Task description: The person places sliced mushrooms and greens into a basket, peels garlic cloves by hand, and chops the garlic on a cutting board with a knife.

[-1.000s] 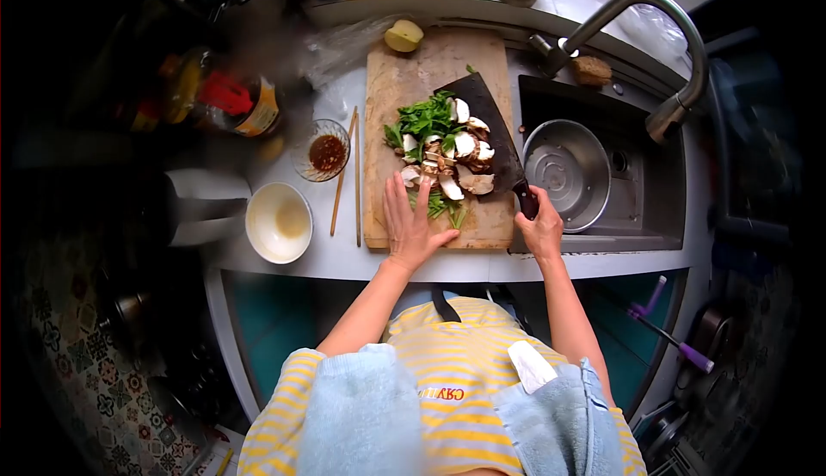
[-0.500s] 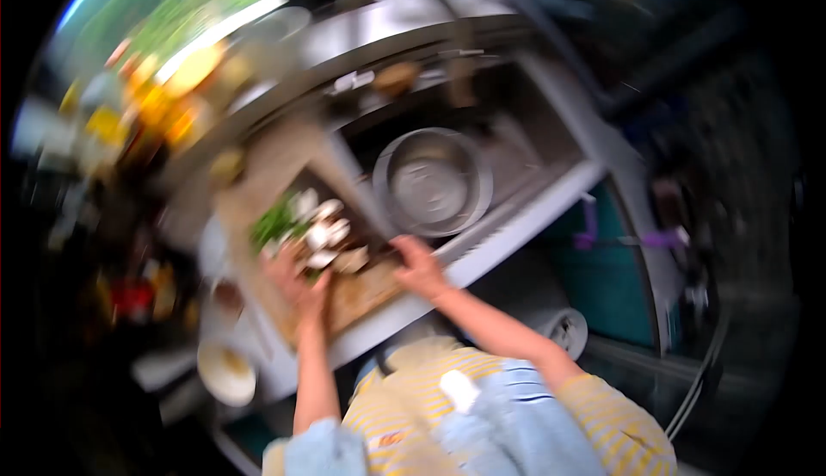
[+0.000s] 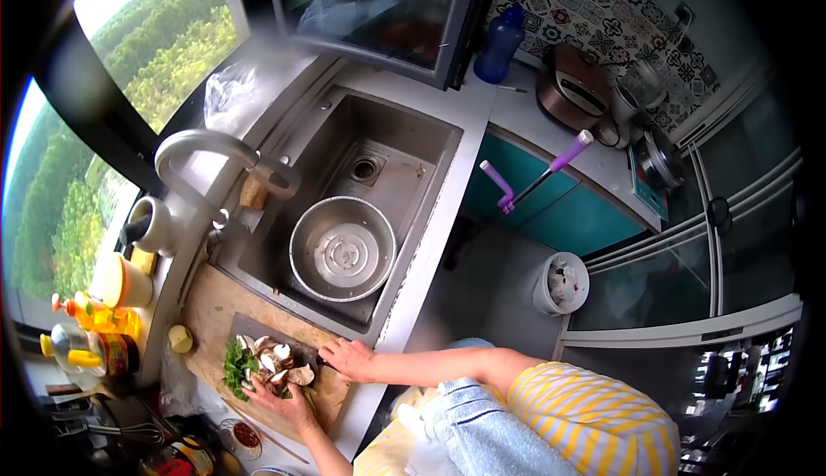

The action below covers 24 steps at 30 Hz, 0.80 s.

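My right hand [image 3: 347,358] is closed around the handle of a wide dark cleaver [image 3: 245,324], whose blade lies flat on the wooden cutting board [image 3: 211,295]. On the blade sit chopped mushrooms [image 3: 277,360] and green leaves [image 3: 237,367]. My left hand [image 3: 282,400] rests with spread fingers against the near left side of this pile. A cut pale yellow vegetable [image 3: 180,339] stands at the board's far left edge.
The sink [image 3: 413,145] beside the board holds a metal basin [image 3: 342,250], with a curved faucet [image 3: 194,145] over its side. A sauce bowl [image 3: 241,439] and chopsticks lie below the board. A white bin [image 3: 561,283] stands on the floor at right.
The view has swung to the right, so the board now appears at lower left and the bin, cabinets and window show. Both hands stay at the pile and the cleaver.
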### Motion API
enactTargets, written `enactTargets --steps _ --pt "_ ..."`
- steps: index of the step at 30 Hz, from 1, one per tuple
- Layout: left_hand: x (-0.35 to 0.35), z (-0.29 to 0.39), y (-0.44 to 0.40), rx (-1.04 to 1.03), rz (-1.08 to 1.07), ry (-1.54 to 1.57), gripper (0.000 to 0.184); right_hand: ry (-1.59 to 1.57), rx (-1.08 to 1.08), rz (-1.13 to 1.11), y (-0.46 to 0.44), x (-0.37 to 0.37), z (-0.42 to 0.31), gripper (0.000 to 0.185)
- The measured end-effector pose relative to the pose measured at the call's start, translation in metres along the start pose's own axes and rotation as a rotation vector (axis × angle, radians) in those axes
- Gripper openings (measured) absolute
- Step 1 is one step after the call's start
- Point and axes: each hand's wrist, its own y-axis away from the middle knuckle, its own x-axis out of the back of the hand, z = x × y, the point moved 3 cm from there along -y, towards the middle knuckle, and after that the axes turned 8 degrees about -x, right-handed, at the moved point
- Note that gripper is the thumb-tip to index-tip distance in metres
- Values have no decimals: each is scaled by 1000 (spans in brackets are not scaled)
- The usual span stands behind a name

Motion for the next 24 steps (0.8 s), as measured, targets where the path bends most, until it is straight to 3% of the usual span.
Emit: enactTargets --steps 5,7,8,11,13,15,17,19,20,21,23,24 --pt "16 -3 3 44 -98 83 72 -83 119 55 -2 -13 15 68" --pt "22 -8 6 48 -137 98 70 -175 135 65 4 6 22 59" --pt "21 -10 8 10 17 131 52 -246 140 77 7 14 26 55" --pt "35 0 -3 163 190 39 28 -446 295 269 16 43 55 28" --pt "44 17 -11 243 215 -4 22 -470 302 204 28 67 89 17" --pt "40 -9 -15 257 213 30 17 -483 307 246 46 80 143 11" --pt "48 42 -31 233 162 -245 23 -533 46 116 70 89 216 17" --pt "41 57 -38 -109 196 -656 36 -585 -155 4 104 117 289 21" --pt "41 38 -41 -81 124 -638 36 -479 -289 -75 121 121 331 20" --pt "45 10 -49 80 115 -146 33 -463 -361 -54 140 112 378 18" --pt "60 10 -61 676 474 543 30 -670 -654 213 185 123 446 11" --pt "63 -5 -68 629 311 203 28 -721 -690 494 201 124 475 9"
